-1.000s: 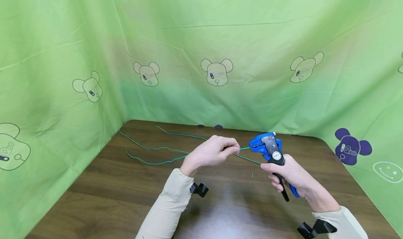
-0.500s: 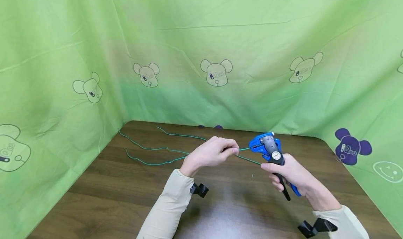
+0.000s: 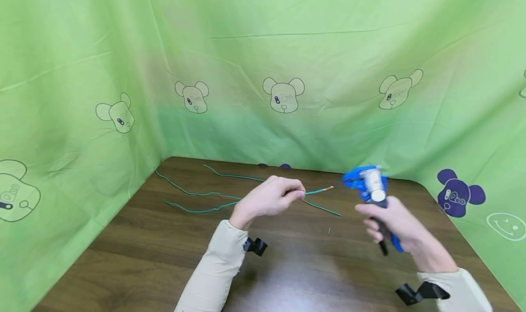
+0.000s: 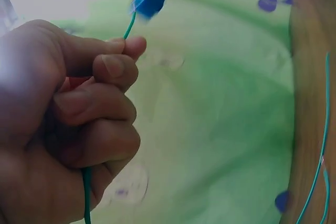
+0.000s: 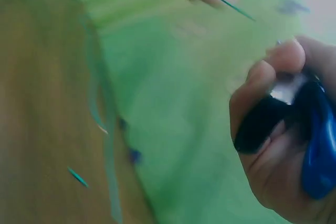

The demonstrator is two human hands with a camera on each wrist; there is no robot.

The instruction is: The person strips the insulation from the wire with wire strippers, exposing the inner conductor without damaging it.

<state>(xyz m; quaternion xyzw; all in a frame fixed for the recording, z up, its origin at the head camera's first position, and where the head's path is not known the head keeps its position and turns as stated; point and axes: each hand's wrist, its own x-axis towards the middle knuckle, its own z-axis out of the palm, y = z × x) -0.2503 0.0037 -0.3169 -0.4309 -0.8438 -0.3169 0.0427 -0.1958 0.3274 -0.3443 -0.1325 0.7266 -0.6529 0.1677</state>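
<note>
My left hand [image 3: 271,196] pinches a thin green wire [image 3: 315,192] between thumb and forefinger, the other fingers curled below. The wire's short end points right and shows a bare, copper-coloured tip in the head view. In my right hand [image 3: 396,223] I grip a blue and black wire stripper [image 3: 376,186] by its handles. Its blue head faces the wire tip and stands a little apart from it. The tool is blurred, and the right wrist view shows only its handles [image 5: 320,150], with fingers wrapped round them.
More green wires [image 3: 189,192] lie across the back left of the brown wooden table [image 3: 135,257]. One wire end [image 3: 324,208] lies under the left hand's wire. A small green offcut [image 3: 329,230] rests near the middle. Green printed cloth [image 3: 283,138] surrounds the table.
The wire stripper has come off the wire end, moving right and slightly up with my right hand. The wire's bare tip now shows. My left hand has shifted slightly left.
</note>
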